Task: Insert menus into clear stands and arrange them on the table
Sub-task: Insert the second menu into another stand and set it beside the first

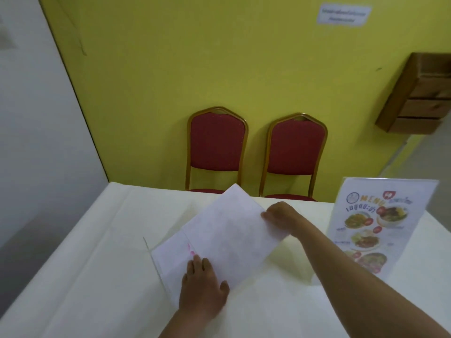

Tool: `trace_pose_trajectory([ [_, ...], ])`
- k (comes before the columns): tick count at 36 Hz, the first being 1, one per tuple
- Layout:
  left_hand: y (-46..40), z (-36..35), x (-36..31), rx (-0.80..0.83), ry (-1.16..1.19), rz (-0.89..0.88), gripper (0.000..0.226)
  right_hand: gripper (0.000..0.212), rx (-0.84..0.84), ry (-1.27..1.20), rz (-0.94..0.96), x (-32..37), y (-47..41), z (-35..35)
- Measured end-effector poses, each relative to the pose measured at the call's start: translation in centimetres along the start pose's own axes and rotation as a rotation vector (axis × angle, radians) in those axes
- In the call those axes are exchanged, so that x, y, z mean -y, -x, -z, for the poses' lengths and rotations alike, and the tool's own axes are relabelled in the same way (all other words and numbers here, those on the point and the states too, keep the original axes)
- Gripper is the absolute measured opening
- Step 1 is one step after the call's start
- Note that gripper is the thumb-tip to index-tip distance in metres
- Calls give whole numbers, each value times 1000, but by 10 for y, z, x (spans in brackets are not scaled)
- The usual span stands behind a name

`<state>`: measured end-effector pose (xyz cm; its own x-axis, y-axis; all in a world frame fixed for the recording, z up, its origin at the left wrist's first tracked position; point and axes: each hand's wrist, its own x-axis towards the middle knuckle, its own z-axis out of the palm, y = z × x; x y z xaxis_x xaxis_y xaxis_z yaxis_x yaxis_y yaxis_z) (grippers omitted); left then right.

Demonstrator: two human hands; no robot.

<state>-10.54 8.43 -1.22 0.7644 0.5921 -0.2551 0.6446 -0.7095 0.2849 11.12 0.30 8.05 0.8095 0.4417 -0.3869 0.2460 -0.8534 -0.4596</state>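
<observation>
The left hand (203, 286) lies spread on the clear stand (170, 262) mid-surface; the right hand (280, 217) pinches the menu sheet (231, 235), half-entered. Skewed pushing could crumple it, or slide the stand.

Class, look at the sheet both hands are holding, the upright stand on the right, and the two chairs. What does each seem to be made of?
Sheet: thin matte paper; print shows faintly through.
Stand: probably clear glossy plastic; see-through edges around the menu.
Chairs: red padded fabric, gold-coloured frames, likely painted metal.
</observation>
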Motion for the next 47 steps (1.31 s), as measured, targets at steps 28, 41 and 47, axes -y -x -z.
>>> trace_pose_trajectory([
  [28, 83, 101, 59, -322, 1133, 41, 15, 36, -9, -461, 348, 84, 104, 13],
  [41, 44, 105, 45, 93, 1294, -110, 29, 30, 192, -718, 302, -13, 79, -9],
  [47, 18, 95, 26, -110, 1044, -5, 22, 18, 62, -773, 237, -40, 70, -18],
])
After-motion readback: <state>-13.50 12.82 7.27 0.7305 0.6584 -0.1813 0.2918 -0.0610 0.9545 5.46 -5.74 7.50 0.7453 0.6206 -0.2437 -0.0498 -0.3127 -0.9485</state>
